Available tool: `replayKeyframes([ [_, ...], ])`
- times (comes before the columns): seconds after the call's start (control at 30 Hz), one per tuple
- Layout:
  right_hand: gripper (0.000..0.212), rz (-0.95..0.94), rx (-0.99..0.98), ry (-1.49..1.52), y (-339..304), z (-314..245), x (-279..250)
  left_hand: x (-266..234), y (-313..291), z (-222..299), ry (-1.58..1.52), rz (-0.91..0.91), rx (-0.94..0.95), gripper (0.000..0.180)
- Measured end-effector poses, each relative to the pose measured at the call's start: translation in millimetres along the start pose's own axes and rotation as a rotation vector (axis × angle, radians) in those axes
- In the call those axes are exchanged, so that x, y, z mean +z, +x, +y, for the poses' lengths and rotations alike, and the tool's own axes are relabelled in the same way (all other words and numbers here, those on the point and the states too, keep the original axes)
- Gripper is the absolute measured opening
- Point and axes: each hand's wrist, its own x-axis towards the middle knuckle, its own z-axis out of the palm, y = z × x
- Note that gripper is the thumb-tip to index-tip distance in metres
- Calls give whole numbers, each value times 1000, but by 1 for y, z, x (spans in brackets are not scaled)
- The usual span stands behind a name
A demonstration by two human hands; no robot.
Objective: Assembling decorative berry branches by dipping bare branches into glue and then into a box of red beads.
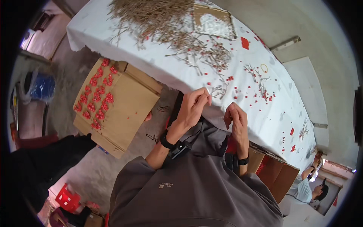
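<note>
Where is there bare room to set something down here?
The white tablecloth left of the twig pile looks bare; the cardboard right of its red berry clusters is nearly so. Crowded: beyond the right hand, with loose red berries and twigs.

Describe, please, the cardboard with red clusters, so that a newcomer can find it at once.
Start from the white-covered table; past its near edge, left of the person's left hand, lies a broad, flat brown cardboard. Red clusters sit in rough rows on its left part. These rows set it apart from the brown carton at the lower right.
</note>
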Motion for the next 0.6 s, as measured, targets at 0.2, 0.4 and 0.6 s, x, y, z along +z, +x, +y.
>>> replayKeyframes([
  [0.2,31,173,-27,-33,17,4,-37,48,57,-30,225,-8,116,20],
  [0.4,24,369,-102,-62,30,7,-50,62,81,-32,581,-95,129,21],
  [0.6,22,296,-129,122,43,1,-57,74,94,-33,590,-170,341,26],
])
